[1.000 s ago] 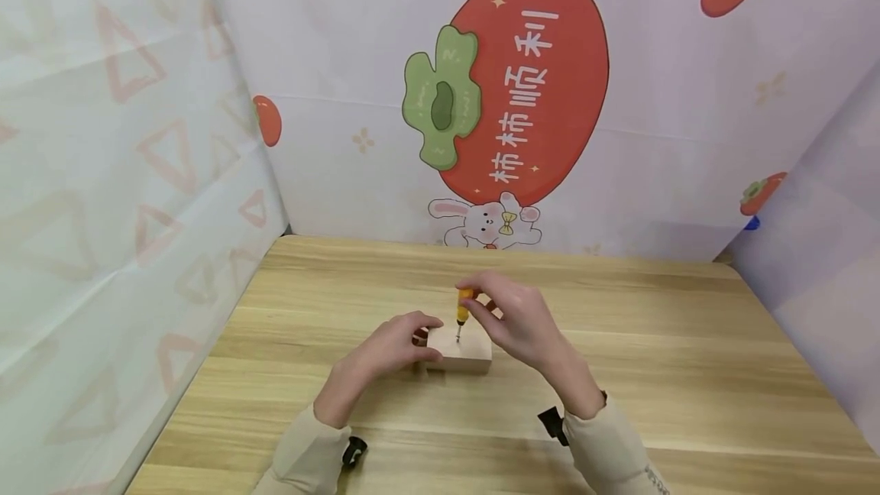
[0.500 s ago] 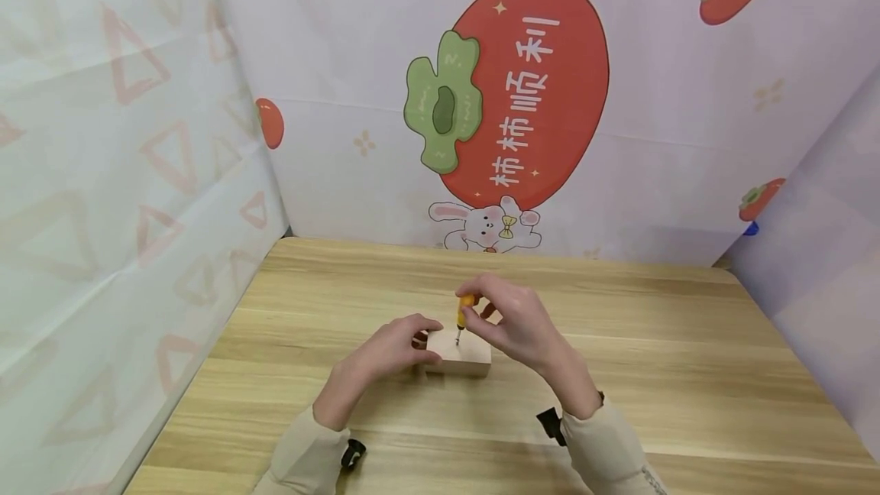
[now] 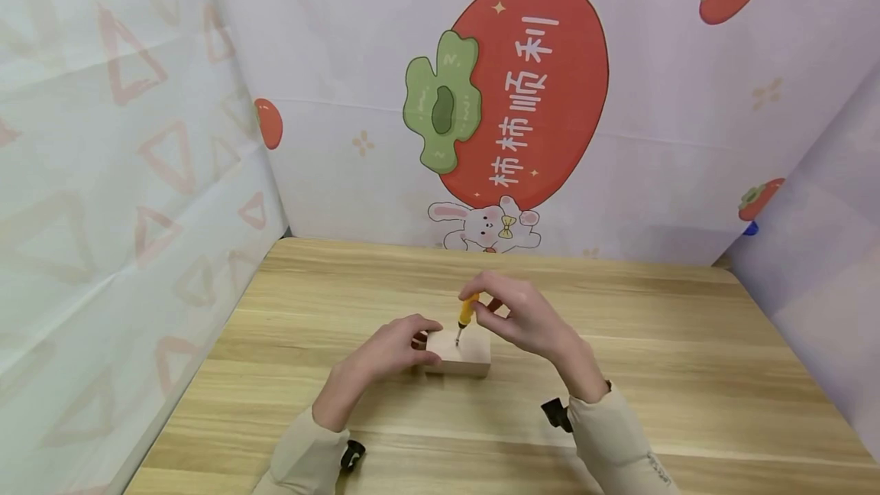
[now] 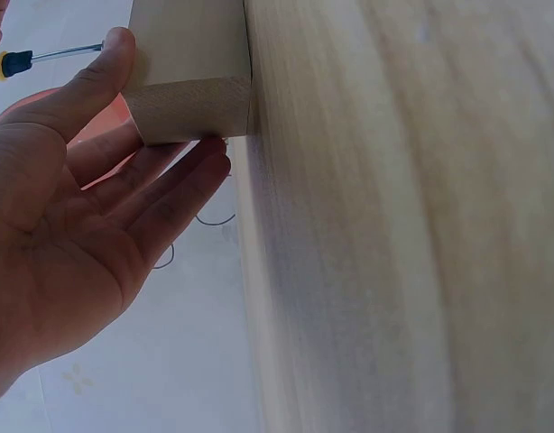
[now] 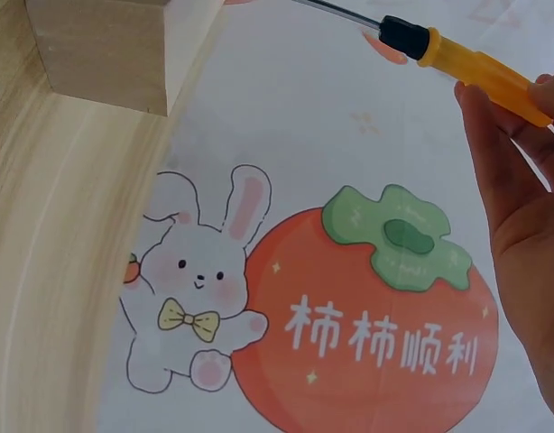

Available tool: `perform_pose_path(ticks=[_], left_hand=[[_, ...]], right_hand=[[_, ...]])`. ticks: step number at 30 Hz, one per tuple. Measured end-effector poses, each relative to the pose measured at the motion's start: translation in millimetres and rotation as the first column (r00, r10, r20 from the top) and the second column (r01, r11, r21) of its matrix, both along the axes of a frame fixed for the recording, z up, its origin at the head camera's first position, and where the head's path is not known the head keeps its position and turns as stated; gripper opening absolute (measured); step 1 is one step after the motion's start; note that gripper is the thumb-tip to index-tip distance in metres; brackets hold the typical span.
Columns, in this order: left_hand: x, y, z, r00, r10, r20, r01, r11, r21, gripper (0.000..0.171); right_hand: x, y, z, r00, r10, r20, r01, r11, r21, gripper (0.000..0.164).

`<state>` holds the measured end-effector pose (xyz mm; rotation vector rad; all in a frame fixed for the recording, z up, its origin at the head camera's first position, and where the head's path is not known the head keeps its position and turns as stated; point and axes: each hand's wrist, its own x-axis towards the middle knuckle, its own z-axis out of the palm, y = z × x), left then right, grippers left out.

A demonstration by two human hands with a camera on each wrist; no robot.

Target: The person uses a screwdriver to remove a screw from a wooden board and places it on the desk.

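Observation:
A pale wooden block [image 3: 459,357] lies flat on the table. My left hand [image 3: 385,346] holds its left end, thumb on the near side and fingers on the far side. In the left wrist view the thumb [image 4: 110,68] lies along one edge of the block. My right hand [image 3: 522,315] pinches the yellow handle of a screwdriver [image 3: 467,310] between thumb and fingers. The screwdriver leans to the right, its metal shaft coming down to a small dark spot on the block's top. In the right wrist view its black collar [image 5: 405,38] shows beyond the fingertips.
The wood-grain table [image 3: 653,350] runs back to a printed cloth [image 3: 330,174] with a large red persimmon and a rabbit. Another cloth [image 3: 124,197] hangs along the left side. A black wrist strap piece [image 3: 352,455] shows at the left sleeve.
The screwdriver's handle has tipped to the right, and my right hand has shifted slightly right with it. The shaft's lower end, the block and my left hand have stayed in place.

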<state>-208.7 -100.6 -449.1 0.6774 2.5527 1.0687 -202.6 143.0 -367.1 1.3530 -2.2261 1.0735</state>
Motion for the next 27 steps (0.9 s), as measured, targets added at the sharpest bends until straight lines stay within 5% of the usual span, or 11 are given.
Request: perform_pose_path(ticks=[5,10,14,19,23,27], left_hand=[[1.3,0,1.0,1.000,0.000,0.001,0.000,1.000,0.000,0.052],[2.5,0,1.6,1.000,0.003,-0.001,-0.003,1.000,-0.002,0.051],[3.3,0,2.1,1.000,-0.004,-0.008,0.004,1.000,-0.005,0.051],[4.1,1,3.7,1.000,-0.007,-0.013,0.007,1.000,0.009,0.051],[4.1,1,4.2,1.000,-0.002,-0.010,0.002,1.000,0.009,0.050],[4.4,1,4.5,1.000,-0.006,-0.002,0.006,1.000,-0.004,0.051]], right_hand=[[6.3,-4,-1.1,0.988,-0.151,-0.032,0.152,0.988,0.020,0.029],[14.3,-15,-2.8,0.929,-0.352,-0.118,0.356,0.935,0.013,0.031],[20.5,-24,-5.4,0.896,-0.432,-0.103,0.430,0.902,-0.046,0.031],[26.2,-30,0.3,0.933,-0.358,0.043,0.361,0.925,-0.123,0.024],[18.1,-25,5.4,0.967,-0.186,0.174,0.209,0.970,-0.126,0.018],[3.5,-13,1.7,0.966,0.022,0.258,0.014,0.991,-0.134,0.017]])
